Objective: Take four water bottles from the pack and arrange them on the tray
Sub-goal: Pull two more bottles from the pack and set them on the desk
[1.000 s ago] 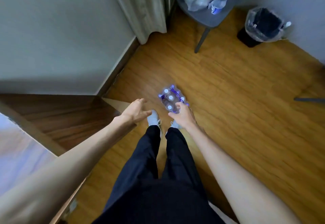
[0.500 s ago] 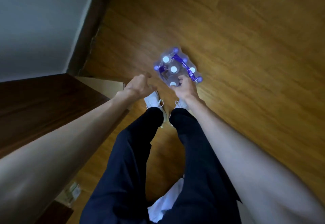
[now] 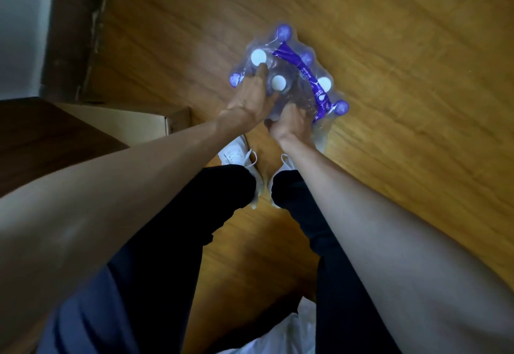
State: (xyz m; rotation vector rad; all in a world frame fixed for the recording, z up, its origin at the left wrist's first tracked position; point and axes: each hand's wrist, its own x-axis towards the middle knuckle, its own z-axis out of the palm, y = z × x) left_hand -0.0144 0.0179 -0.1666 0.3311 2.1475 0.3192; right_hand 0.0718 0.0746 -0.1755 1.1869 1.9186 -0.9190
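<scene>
A shrink-wrapped pack of water bottles [image 3: 303, 75] stands on the wooden floor just ahead of my feet. It has white and purple caps and a purple carry strap [image 3: 300, 70] across the top. My left hand [image 3: 250, 100] lies on the pack's near left side, with its fingers pressed into the wrap between two white caps. At the pack's near edge, my right hand [image 3: 292, 123] clutches the clear wrap. The fingertips of both hands are partly hidden in the plastic. No tray is in view.
A cardboard box [image 3: 155, 123] sits to the left of my feet, against dark wooden furniture [image 3: 41, 136]. A wall with a brown baseboard [image 3: 75, 25] runs along the upper left. White plastic [image 3: 294, 331] lies behind my legs. Bare floor [image 3: 403, 103] stretches right.
My left hand has moved right from beside the pack onto its top. The right hand stays at the near edge. The view has tilted down and closer to the pack.
</scene>
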